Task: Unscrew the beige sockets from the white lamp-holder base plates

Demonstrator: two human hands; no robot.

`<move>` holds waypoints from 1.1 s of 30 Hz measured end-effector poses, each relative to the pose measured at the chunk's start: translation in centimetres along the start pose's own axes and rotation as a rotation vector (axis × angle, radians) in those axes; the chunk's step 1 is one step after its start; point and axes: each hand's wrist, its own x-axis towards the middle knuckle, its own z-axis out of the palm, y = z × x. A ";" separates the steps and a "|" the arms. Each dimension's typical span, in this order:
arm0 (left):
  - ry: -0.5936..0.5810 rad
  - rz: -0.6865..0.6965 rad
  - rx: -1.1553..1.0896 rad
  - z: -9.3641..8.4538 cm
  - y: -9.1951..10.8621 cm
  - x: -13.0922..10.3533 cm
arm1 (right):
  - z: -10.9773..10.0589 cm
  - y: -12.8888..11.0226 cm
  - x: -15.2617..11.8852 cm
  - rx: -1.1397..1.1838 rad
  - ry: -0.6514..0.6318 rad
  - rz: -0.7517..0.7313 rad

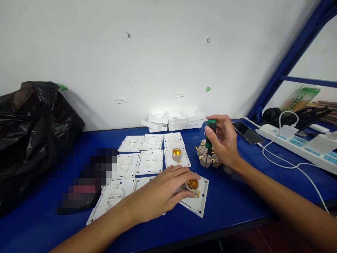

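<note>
My left hand [175, 186] grips a round lamp socket [192, 185] with a brassy threaded inside, at a white square plate [201, 200] turned askew near the table's front. In my right hand [223, 138] is a screwdriver [211, 135] with a green and black handle, held upright, its shaft pointing down. Below it sits a cluster of beige lamp sockets [204, 160] with brass tabs, partly hidden by the hand. Another socket [176, 153] stands on a white plate [185, 160] behind my left hand. Several more white plates [150, 161] lie in rows to the left.
White box-shaped covers [177, 121] are stacked against the wall. A phone [247, 133] and a power strip [295, 142] with white cables [286, 165] lie at the right. A black plastic bag [34, 140] fills the left side of the blue table [231, 207].
</note>
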 end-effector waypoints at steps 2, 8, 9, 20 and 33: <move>-0.014 0.014 -0.003 0.0 0.1 0.0 | 0.0 0.0 0.0 0.001 -0.001 0.002; -0.006 0.044 0.030 0.1 0.2 0.0 | 0.1 0.1 -0.1 0.008 -0.007 0.008; 0.001 0.048 0.032 0.1 0.1 0.0 | 0.1 0.1 -0.1 0.009 -0.011 0.010; 0.070 -0.009 0.009 0.6 -0.6 0.1 | 0.1 0.1 -0.1 0.014 -0.026 0.019; 0.056 -0.067 -0.104 0.7 -0.7 -0.1 | 0.0 0.2 0.0 0.026 -0.011 0.038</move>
